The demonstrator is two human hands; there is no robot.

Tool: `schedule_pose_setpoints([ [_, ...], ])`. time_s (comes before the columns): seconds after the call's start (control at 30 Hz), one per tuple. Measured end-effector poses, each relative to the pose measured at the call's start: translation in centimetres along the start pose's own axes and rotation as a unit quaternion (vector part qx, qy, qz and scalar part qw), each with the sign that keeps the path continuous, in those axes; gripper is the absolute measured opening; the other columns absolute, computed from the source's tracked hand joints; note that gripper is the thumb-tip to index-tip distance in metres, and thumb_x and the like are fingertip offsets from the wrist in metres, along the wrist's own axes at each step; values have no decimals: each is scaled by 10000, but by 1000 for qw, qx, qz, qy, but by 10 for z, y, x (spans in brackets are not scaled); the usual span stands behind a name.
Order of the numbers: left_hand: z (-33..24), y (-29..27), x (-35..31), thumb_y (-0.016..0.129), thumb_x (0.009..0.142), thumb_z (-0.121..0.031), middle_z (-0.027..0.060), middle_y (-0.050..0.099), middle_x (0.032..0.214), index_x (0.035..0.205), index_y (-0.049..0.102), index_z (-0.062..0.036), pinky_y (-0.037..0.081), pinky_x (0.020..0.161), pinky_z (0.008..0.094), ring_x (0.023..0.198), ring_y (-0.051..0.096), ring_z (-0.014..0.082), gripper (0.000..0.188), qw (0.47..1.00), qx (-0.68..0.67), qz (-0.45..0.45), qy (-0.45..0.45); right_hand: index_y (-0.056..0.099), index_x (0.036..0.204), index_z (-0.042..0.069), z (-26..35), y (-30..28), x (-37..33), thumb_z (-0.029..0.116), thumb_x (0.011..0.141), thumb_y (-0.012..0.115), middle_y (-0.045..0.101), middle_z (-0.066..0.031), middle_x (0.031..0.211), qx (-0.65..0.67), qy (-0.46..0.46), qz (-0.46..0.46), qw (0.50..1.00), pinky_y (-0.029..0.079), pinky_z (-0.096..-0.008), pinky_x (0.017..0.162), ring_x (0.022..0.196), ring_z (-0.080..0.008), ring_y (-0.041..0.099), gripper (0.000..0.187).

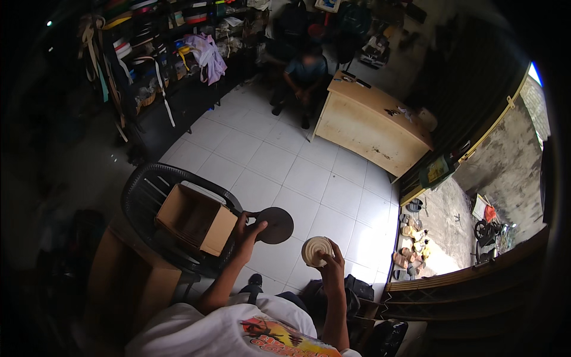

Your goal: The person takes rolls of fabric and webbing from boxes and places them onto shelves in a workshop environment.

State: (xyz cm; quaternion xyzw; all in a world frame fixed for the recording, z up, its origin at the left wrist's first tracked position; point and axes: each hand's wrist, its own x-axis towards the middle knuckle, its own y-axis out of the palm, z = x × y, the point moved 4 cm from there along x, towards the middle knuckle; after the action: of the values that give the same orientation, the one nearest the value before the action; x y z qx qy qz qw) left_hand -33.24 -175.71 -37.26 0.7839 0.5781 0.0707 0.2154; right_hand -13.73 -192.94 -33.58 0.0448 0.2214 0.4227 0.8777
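My left hand [244, 233] is closed on the edge of a flat, dark round disc [277, 225], with the thumb on its upper face. In my right hand [334, 265] is a cream-coloured coiled roll [314, 246], its rings showing; the fingers wrap round its right side. The two round things are held apart in front of my body, above the tiled floor. Just left of my left hand, an open cardboard box [217, 230] rests on a black plastic armchair [138, 185]. What lies deep in the box is too dark to make out.
A larger brown box [160, 285] stands at lower left. Shelves with strap rolls [143, 35] line the far left. A person [306, 74] sits beyond the tiled floor [262, 152], beside a wooden desk [363, 128]. Footwear [410, 250] lies outside the doorway at right. Dark bags [357, 288] sit near my right forearm.
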Motion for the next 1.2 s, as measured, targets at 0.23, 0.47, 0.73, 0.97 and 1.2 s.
schedule_pose_setpoints([
  [0.23,-1,82,140,781,799,-203,129,624,1047,1175,518,-69,540,810,314,964,623,182,479,998,28,39,-28,501,1326,-25,49,-20,127,79,859,592,598,-145,1168,26,-49,-39,998,579,-389,817,1058,-239,615,487],
  [0.47,4,118,278,775,816,-210,137,632,1040,1139,521,-73,556,766,321,940,641,191,433,998,43,-26,-27,508,1320,-16,82,-66,283,92,832,573,602,-151,1149,58,6,-73,996,591,-411,812,1034,-257,623,504],
  [0.73,-45,130,393,769,817,-162,142,601,1077,1172,481,-134,552,741,336,1003,606,207,458,990,1,-139,21,471,1347,-37,173,1,473,137,833,577,594,-185,1157,-34,-13,56,998,585,-451,808,1019,-312,630,553],
  [0.97,-51,56,506,765,825,-152,147,618,1008,1096,484,-101,573,743,386,980,630,232,394,960,-59,-260,90,431,1356,27,190,172,623,138,870,634,633,-165,1095,-55,16,214,975,570,-418,803,954,-264,649,538],
  [1.2,-92,3,640,763,811,-96,182,635,972,1109,492,-57,619,704,373,880,680,253,405,930,-75,-340,117,493,1304,55,204,321,753,154,845,701,612,-134,1140,-64,48,312,947,560,-434,811,1026,-266,631,513],
])
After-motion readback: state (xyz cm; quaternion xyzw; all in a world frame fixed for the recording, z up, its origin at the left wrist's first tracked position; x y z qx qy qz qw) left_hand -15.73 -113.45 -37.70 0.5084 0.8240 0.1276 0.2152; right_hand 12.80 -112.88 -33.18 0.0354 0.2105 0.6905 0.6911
